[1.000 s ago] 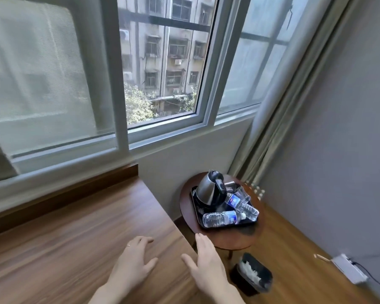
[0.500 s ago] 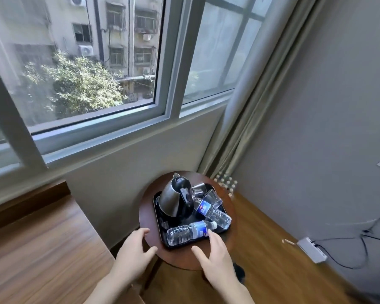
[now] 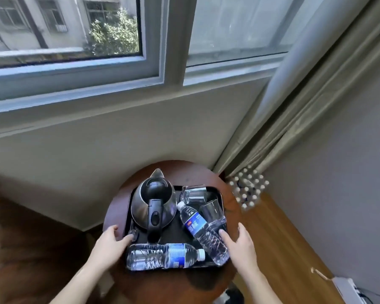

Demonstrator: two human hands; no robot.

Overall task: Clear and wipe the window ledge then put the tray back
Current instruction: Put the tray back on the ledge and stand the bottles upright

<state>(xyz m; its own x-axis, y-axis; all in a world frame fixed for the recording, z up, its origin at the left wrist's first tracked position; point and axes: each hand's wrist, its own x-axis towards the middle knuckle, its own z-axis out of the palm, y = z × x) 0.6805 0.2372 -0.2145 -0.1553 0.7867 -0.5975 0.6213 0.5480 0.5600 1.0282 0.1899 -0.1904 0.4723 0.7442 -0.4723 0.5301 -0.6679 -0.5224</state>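
A black tray (image 3: 215,189) lies on a small round wooden table (image 3: 178,284) below the window ledge (image 3: 97,110). It carries a steel kettle (image 3: 154,202), two lying water bottles (image 3: 165,256) (image 3: 203,231) and two glasses (image 3: 194,194) (image 3: 212,209). My left hand (image 3: 110,244) is at the tray's left rim, thumb over the edge. At the right rim is my right hand (image 3: 239,244), thumb by the tilted bottle. Both hands have their fingers apart. The tray rests flat on the table.
A grey curtain (image 3: 294,106) hangs at the right, with a shrink-wrapped pack of bottles (image 3: 248,189) on the floor at its foot. A white power strip (image 3: 347,288) lies by the right wall. A blurred wooden desk (image 3: 20,260) stands on the left.
The view has swung right and down from the desk to the round table. Both hands moved forward from the desk edge to the tray's two sides.
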